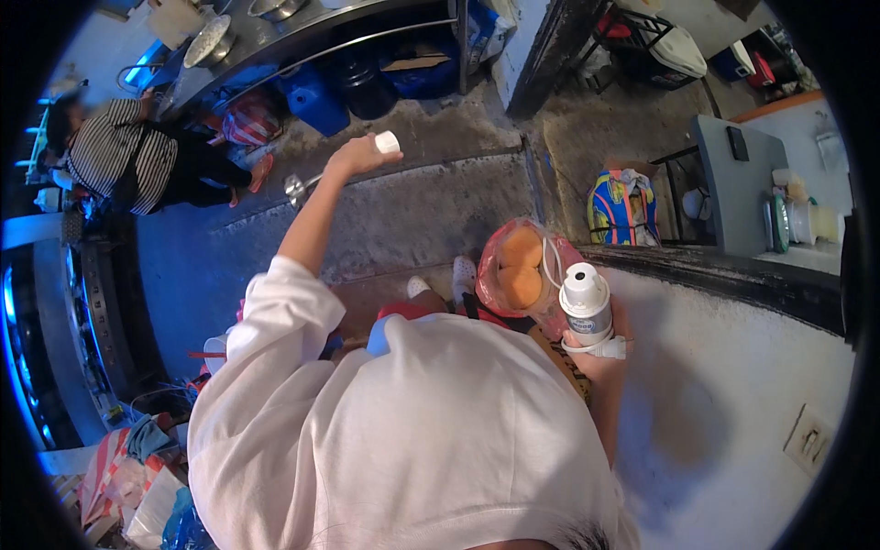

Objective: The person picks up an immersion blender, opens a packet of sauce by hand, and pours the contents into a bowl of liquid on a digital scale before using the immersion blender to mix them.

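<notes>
The right hand (pixel 600 353) wraps around the white motor body (pixel 587 307) of a hand blender, its white cord (pixel 553 266) looping just beside the pink bag of orange rounds (pixel 519 266); farther out from that bag, the left hand (pixel 359 154) is closed around the white-capped blender shaft (pixel 316 181), raised over the concrete floor (pixel 440 211); beyond, a person in a striped top (pixel 115 160) crouches by the metal shelf (pixel 302 37).

Open floor (pixel 403 211) ahead of us, free btwn our hands. Right side blocked by white wall (pixel 733 385) & dark ledge (pixel 724 266); bag of round orange things (pixel 518 270) crowds it. Clutter pile (pixel 137 467) lower left; seated person (pixel 128 165) far left.
</notes>
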`<action>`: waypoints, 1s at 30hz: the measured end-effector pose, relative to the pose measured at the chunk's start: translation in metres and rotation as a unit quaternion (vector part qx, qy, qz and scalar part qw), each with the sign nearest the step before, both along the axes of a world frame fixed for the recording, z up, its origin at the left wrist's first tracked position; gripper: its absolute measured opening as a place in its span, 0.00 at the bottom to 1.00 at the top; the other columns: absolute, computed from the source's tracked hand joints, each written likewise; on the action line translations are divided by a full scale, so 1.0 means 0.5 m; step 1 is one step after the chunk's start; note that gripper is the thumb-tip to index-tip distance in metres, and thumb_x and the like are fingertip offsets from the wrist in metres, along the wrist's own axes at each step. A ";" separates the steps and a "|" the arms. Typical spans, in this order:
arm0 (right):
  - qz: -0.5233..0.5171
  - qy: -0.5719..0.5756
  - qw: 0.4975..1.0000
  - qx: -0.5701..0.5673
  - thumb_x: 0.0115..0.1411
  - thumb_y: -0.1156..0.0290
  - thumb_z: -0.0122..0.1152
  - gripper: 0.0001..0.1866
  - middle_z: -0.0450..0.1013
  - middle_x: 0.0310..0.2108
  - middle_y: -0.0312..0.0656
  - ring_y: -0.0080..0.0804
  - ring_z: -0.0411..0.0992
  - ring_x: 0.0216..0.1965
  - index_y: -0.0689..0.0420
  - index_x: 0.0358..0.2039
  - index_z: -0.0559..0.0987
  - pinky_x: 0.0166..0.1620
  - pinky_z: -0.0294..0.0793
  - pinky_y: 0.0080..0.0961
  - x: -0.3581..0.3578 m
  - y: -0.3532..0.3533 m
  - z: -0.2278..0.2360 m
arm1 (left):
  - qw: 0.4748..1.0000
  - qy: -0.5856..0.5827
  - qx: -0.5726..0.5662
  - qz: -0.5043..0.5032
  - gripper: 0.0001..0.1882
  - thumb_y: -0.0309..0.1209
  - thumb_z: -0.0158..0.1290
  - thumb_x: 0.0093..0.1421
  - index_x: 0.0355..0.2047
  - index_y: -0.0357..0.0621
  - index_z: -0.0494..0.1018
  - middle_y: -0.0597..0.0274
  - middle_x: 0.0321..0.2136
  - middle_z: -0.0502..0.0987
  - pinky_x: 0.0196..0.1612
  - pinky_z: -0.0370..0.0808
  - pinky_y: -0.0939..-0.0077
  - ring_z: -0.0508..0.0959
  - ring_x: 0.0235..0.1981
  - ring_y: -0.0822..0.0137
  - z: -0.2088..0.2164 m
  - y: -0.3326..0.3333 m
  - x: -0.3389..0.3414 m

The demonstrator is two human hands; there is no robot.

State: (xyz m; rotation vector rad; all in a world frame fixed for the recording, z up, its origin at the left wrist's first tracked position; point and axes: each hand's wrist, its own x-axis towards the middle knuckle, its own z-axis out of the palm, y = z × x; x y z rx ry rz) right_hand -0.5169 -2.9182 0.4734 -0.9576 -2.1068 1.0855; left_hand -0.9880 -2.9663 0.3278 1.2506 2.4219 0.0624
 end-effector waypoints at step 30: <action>0.147 0.190 0.899 -0.367 0.43 0.76 0.60 0.28 0.68 0.30 0.46 0.30 0.72 0.26 0.62 0.45 0.59 0.29 0.72 0.24 -0.183 0.027 -0.037 | 0.731 -0.397 0.549 -0.080 0.40 0.35 0.66 0.30 0.45 0.41 0.62 0.62 0.40 0.67 0.44 0.64 0.77 0.68 0.41 0.71 0.427 -0.177 0.268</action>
